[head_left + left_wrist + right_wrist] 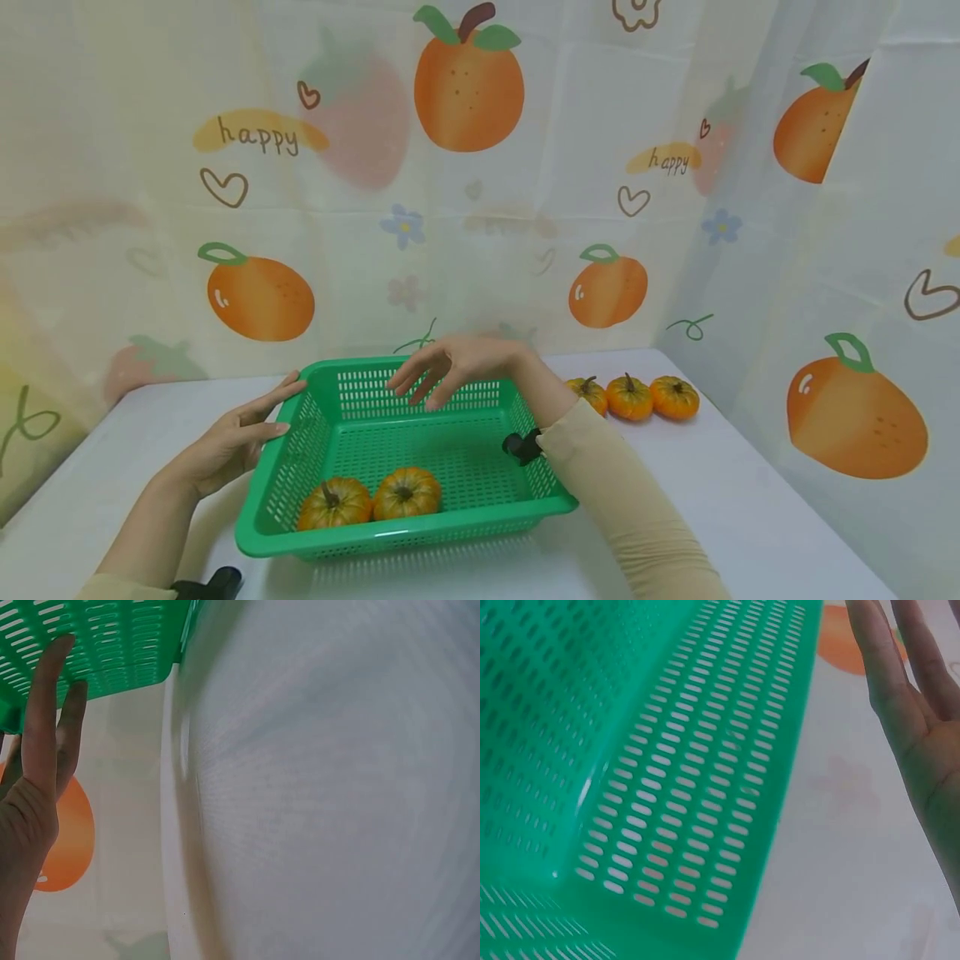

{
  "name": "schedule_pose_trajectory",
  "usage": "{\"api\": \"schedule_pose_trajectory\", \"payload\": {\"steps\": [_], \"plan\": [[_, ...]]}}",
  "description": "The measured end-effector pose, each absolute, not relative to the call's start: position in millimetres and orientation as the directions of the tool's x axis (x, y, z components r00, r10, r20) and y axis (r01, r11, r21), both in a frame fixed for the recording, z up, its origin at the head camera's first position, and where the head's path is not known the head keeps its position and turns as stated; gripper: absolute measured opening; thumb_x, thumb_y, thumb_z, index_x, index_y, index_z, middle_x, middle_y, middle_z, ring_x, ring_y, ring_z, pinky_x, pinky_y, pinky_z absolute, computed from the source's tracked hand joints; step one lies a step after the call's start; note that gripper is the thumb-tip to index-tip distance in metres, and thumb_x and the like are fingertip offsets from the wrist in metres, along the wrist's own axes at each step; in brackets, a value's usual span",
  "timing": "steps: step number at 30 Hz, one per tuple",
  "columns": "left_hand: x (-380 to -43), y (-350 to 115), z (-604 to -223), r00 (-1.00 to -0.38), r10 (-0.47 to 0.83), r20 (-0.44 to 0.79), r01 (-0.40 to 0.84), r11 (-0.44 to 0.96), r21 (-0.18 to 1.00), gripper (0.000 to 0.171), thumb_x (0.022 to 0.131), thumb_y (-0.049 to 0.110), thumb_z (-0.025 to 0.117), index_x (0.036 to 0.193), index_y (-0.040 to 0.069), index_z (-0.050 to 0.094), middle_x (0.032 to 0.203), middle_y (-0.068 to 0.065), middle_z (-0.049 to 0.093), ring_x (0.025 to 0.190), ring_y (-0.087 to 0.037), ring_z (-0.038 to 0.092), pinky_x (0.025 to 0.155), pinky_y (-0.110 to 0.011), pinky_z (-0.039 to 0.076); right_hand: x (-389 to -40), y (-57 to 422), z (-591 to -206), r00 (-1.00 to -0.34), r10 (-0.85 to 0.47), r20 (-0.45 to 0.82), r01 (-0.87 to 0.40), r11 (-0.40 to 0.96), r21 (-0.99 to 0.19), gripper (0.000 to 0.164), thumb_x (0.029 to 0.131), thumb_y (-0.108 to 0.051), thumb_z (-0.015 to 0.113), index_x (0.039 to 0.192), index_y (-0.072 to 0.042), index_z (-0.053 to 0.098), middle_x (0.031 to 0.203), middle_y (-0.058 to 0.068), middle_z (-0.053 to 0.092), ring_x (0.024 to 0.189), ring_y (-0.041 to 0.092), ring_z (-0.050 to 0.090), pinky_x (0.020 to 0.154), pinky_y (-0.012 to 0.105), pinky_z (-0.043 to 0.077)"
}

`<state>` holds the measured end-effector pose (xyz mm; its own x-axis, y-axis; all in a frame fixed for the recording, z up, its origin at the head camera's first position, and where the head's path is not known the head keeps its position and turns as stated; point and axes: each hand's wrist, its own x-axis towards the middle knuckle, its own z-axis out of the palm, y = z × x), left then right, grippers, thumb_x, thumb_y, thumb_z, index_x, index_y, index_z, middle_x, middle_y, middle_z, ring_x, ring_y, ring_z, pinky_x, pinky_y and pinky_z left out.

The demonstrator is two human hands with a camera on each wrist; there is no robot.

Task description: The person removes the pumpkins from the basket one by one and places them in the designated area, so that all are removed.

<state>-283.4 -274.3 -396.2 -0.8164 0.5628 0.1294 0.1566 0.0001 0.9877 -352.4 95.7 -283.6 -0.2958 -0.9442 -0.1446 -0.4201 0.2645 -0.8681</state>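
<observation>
A green plastic basket (pixel 420 450) with slotted walls is in the middle of the head view. My left hand (pixel 232 437) holds its left rim, thumb and a fingertip at the edge; in the left wrist view other fingers (pixel 45 712) lie straight along the outer wall. Two orange-green small pumpkins, one (pixel 335 503) beside the other (pixel 407 493), lie inside at the near left. Above the back part of the basket hovers my right hand (pixel 468 367), fingers loosely bent, nothing in them. In the right wrist view that hand (pixel 922 712) appears beyond the basket wall (pixel 697 772).
Three more small pumpkins stand in a row on the white table at the right, one (pixel 587 395) partly behind my right forearm, then a second (pixel 629 397) and a third (pixel 675 398). A fruit-printed curtain (pixel 480 217) hangs behind the table and along its right.
</observation>
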Motion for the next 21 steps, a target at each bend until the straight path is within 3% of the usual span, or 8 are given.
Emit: {"api": "schedule_pose_trajectory", "payload": {"steps": [3, 4, 8, 10, 11, 18, 21], "plan": [[-282.9, -273.9, -396.5, -0.82, 0.559, 0.123, 0.151, 0.004, 0.989, 0.063, 0.103, 0.005, 0.039, 0.16, 0.016, 0.014, 0.167, 0.02, -0.011, 0.131, 0.017, 0.034, 0.09, -0.027, 0.058, -354.8, 89.1, -289.5, -0.27, -0.948, -0.17, -0.398, 0.271, -0.876, 0.055, 0.09, 0.0, 0.065, 0.143, -0.002, 0.05, 0.144, 0.018, 0.055, 0.127, 0.033, 0.06, 0.101, 0.041, 0.054], [-282.7, -273.7, -396.5, -0.817, 0.564, 0.12, 0.145, 0.0, 0.989, 0.063, 0.103, 0.004, 0.038, 0.16, 0.016, 0.014, 0.166, 0.021, -0.012, 0.14, 0.011, 0.025, 0.092, -0.025, 0.057, -355.4, 87.1, -291.8, -0.261, -0.947, -0.186, -0.387, 0.279, -0.879, 0.055, 0.09, 0.001, 0.066, 0.143, -0.003, 0.05, 0.144, 0.018, 0.055, 0.127, 0.032, 0.059, 0.102, 0.041, 0.054], [-284.1, -273.7, -397.7, -0.81, 0.573, 0.125, 0.144, -0.012, 0.989, 0.064, 0.103, 0.003, 0.038, 0.16, 0.015, 0.012, 0.166, 0.022, -0.012, 0.141, 0.001, 0.038, 0.089, -0.026, 0.058, -356.8, 80.5, -299.6, -0.217, -0.948, -0.231, -0.349, 0.297, -0.889, 0.059, 0.089, 0.004, 0.066, 0.144, -0.005, 0.048, 0.148, 0.017, 0.05, 0.129, 0.031, 0.058, 0.103, 0.04, 0.053], [-285.1, -273.8, -398.3, -0.806, 0.577, 0.131, 0.144, -0.023, 0.989, 0.064, 0.103, 0.002, 0.038, 0.16, 0.015, 0.012, 0.166, 0.022, -0.012, 0.135, -0.003, 0.049, 0.087, -0.027, 0.059, -356.8, 77.4, -302.7, -0.191, -0.953, -0.236, -0.33, 0.289, -0.899, 0.061, 0.088, 0.007, 0.065, 0.145, -0.003, 0.046, 0.149, 0.019, 0.049, 0.129, 0.031, 0.058, 0.104, 0.041, 0.053], [-285.7, -273.8, -398.6, -0.81, 0.572, 0.131, 0.147, -0.019, 0.989, 0.064, 0.103, 0.003, 0.038, 0.16, 0.015, 0.013, 0.166, 0.022, -0.011, 0.122, 0.0, 0.059, 0.084, -0.028, 0.06, -356.6, 75.7, -304.1, -0.179, -0.955, -0.239, -0.324, 0.286, -0.902, 0.062, 0.088, 0.008, 0.065, 0.145, -0.002, 0.045, 0.15, 0.02, 0.048, 0.129, 0.031, 0.058, 0.104, 0.041, 0.052], [-286.6, -274.8, -398.9, -0.814, 0.567, 0.124, 0.142, -0.012, 0.99, 0.063, 0.103, 0.003, 0.038, 0.16, 0.015, 0.013, 0.166, 0.021, -0.012, 0.126, 0.004, 0.054, 0.086, -0.029, 0.06, -352.7, 61.8, -317.0, -0.088, -0.944, -0.319, -0.311, 0.33, -0.891, 0.063, 0.086, 0.01, 0.065, 0.145, 0.002, 0.045, 0.152, 0.028, 0.041, 0.137, 0.049, 0.043, 0.108, 0.044, 0.049], [-285.4, -274.8, -398.5, -0.813, 0.568, 0.126, 0.144, -0.014, 0.989, 0.063, 0.103, 0.003, 0.038, 0.16, 0.015, 0.013, 0.166, 0.021, -0.012, 0.128, 0.004, 0.053, 0.087, -0.029, 0.059, -351.0, 57.0, -322.9, -0.055, -0.921, -0.386, -0.305, 0.384, -0.872, 0.063, 0.087, 0.009, 0.064, 0.146, 0.001, 0.043, 0.154, 0.028, 0.037, 0.139, 0.049, 0.04, 0.107, 0.039, 0.05]]}}
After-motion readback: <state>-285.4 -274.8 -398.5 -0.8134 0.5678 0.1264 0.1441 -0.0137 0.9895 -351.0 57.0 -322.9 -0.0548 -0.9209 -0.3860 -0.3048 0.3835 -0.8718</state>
